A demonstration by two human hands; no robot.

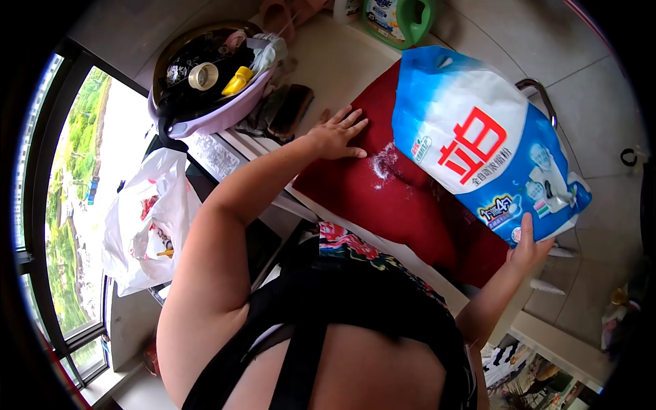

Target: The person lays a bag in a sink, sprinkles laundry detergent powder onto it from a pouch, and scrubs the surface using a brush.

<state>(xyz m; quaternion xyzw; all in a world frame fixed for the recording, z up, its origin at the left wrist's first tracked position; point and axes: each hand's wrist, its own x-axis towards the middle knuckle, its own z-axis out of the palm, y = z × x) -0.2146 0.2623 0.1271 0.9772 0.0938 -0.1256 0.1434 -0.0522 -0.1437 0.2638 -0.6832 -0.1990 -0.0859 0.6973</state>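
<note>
A large blue and white bag of laundry powder point(471, 130) is held up over the red cloth, tilted, its lower corner gripped by my right hand point(530, 247). My right thumb shows on the front of the bag; the other fingers are mostly hidden behind it. My left hand point(339, 137) lies on the red cloth point(348, 181) with its fingers spread, holding nothing. Beside the left fingertips, a patch of white powder point(386, 165) is scattered on the cloth. Just left of that hand rests a brush point(292, 109) with dark bristles.
A lilac basin point(205, 124) at upper left holds a dark bowl, a roll of tape and a yellow item. A green-handled detergent bottle point(418, 20) stands at the back. White plastic bag point(147, 219) hangs near the window. A metal faucet point(540, 96) shows behind the powder bag.
</note>
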